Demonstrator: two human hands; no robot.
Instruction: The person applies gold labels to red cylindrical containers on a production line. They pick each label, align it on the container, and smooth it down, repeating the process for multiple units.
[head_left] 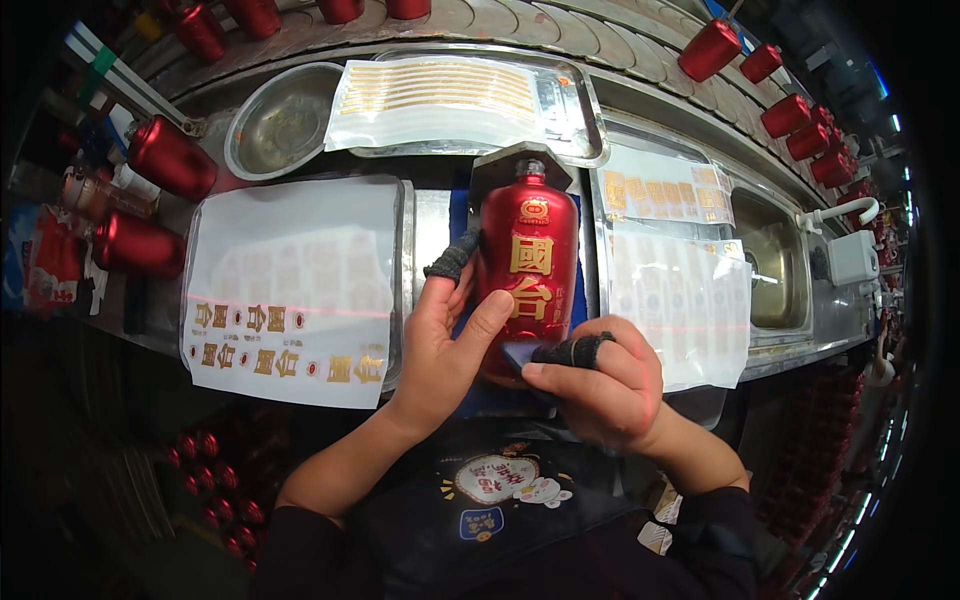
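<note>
A shiny red bottle (530,222) with gold characters on its front lies in the middle, its neck pointing away from me. My left hand (450,330) grips its left side, with the thumb across the front and a dark knit cover on one finger. My right hand (605,385), also wearing a dark knit finger cover, pinches a small dark blue flat piece (517,352), perhaps a scraper, against the lower part of the bottle. The bottle's neck lies by a dark angular block (490,172). Beneath the bottle shows a blue surface (460,215).
To the left, a sheet of gold decals (290,240) covers a tray. Another decal sheet (430,115) lies on a metal tray at the back, beside a metal bowl (240,140). More sheets (680,310) lie right, before a sink (775,265). Red bottles (145,245) stand left.
</note>
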